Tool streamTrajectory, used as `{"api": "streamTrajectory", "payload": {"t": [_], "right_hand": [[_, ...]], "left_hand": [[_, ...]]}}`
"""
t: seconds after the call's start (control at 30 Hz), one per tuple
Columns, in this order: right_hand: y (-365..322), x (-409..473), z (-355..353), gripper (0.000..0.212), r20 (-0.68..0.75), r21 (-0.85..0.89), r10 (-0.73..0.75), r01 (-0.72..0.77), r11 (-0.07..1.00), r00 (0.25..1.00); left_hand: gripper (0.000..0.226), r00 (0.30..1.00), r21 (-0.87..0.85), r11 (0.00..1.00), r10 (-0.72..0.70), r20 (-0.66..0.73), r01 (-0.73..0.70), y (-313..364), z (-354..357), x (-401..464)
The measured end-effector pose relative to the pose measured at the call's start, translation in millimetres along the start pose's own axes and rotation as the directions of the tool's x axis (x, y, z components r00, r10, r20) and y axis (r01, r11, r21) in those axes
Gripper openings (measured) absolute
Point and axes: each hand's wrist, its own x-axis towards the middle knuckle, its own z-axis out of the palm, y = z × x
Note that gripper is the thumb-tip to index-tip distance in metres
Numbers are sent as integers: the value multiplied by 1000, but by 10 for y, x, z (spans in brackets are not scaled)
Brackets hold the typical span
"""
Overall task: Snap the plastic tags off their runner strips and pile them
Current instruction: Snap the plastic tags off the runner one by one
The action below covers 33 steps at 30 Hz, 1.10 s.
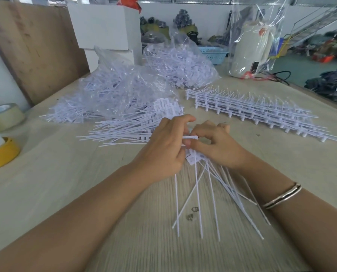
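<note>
Head view: both hands meet mid-table over a runner strip [191, 137], snapping step under way, judging by the grip. Left hand [163, 146] has fingers curled, thumb and forefinger pinching the strip's white end; right hand [217, 146] is also curled, fingertips [195, 143] pinching at the same strip just beside the left thumb. To do it well, I'd say: keep the two pinches close together, bend sharply at the joint right by the tag head, twist rather than pull so the thin tails don't kink, and drop each freed tag onto the one pile. The tags in hand [195, 158] have heads tucked under the fingers and between the palms; their long tails [208, 193] fan out toward the wearer, lying on the table [65, 183]. Loose pile of tags [124, 130] sits just beyond the left hand, touching nothing held. Unbroken strips [252, 110] are stacked far right, well apart from the fingers. Bags of tags [124, 85] behind
</note>
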Motion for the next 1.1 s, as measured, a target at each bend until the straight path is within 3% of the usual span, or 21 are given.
{"api": "streamTrajectory", "payload": {"t": [0.2, 0.27, 0.33, 0.5, 0.57, 0.63, 0.73, 0.87, 0.97, 1.03, 1.1], "right_hand": [[12, 10, -42, 22, 7, 368, 116, -111, 923, 993], [5, 3, -42, 24, 34, 464, 139, -139, 875, 990], [-19, -11, -43, 27, 65, 528, 129, -144, 837, 990], [-115, -27, 44, 12, 110, 325, 17, -52, 944, 994], [-112, -7, 37, 10, 64, 239, -37, 21, 971, 997], [-107, 2, 30, 14, 18, 179, -94, 89, 980, 995], [-113, 5, 28, 10, -43, 78, -188, 191, 979, 981], [-116, 23, -42, 15, -235, 103, -182, 211, 972, 955], [-49, 13, -150, 13, -232, 292, -89, 157, 943, 969], [45, 9, -148, 20, -113, 166, -46, 64, 984, 992], [121, 21, -103, 30, -23, -15, 0, -1, 1000, 1000]], "left_hand": [[54, 996, -9, 997, -77, 33, 78, -32, -183, -1], [53, 995, 137, 988, -83, 48, 76, -54, -155, 3], [38, 993, 273, 956, -117, 33, 104, -56, -110, 14], [14, 988, 312, 939, -153, 3, 144, 23, -50, 0], [22, 971, 261, 940, -236, 40, 218, 12, -48, 11], [36, 948, 172, 944, -301, 107, 280, -26, -46, 35], [40, 930, -3, 943, -328, 167, 333, -57, -42, 64], [46, 891, -277, 847, -428, 153, 454, -61, -25, 70], [37, 941, -97, 937, -337, 12, 336, -109, -66, 57], [19, 951, 40, 950, -309, 11, 309, -106, -104, 66], [24, 957, 134, 949, -289, 18, 285, -85, -85, 82]]}}
